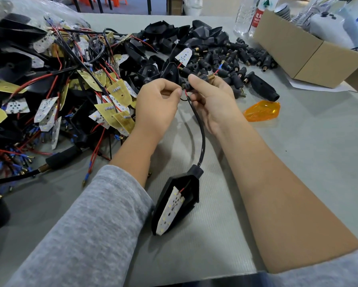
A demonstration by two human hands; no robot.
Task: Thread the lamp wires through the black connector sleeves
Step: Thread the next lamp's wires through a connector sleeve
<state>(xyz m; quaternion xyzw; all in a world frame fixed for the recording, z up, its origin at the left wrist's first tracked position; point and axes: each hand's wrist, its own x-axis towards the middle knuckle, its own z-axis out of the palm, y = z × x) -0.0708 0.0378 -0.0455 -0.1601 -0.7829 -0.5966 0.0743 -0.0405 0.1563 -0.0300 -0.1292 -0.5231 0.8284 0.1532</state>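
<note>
Connector sleeve [196, 79] lengthwise left-right between both hands, brass end rightward.

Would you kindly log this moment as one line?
left hand: pinches wire | right hand: holds connector sleeve | lamp housing: on table

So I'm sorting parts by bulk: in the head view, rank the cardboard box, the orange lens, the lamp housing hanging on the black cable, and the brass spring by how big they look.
1. cardboard box, though partly cut off by the frame
2. lamp housing, nearer the camera, so its real size is unsure
3. orange lens
4. brass spring, clearly smallest
</note>
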